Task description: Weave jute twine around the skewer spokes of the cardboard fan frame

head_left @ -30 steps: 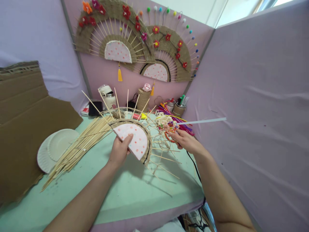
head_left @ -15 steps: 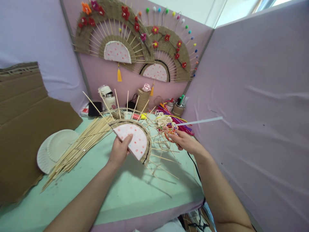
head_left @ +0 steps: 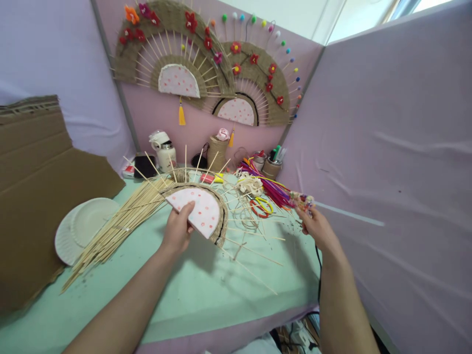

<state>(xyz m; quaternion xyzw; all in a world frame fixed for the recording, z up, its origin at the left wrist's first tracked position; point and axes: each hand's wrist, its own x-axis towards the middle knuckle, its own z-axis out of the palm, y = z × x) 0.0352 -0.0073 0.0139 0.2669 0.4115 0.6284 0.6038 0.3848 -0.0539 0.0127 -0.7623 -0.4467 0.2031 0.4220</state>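
Note:
My left hand (head_left: 178, 230) grips a half-round fan (head_left: 199, 209) by its straight lower edge, thumb across the white face with pink dots. Twine and a dark cord border the fan's curve, and thin wooden sticks spread out from it like rays. Over the table's right side, my right hand (head_left: 316, 226) is closed around a flower-patterned glue gun (head_left: 303, 200). A long translucent glue stick (head_left: 350, 214) juts from its back, and a black cord hangs below the hand. Orange- and yellow-handled scissors (head_left: 261, 208) lie between the two hands.
Bundled wooden sticks (head_left: 118, 228), paper plates (head_left: 72, 231) and cardboard (head_left: 33, 206) are on the left. Behind stand a white bottle (head_left: 165, 152), a twine roll (head_left: 217, 153) and a pen holder (head_left: 272, 168). Purple pipe cleaners (head_left: 271, 187) lie right. Decorated fans (head_left: 177, 78) hang on the back panel.
My right hand has moved right with the glue gun, away from the fan, uncovering the scissors. The fan in my left hand has shifted slightly left.

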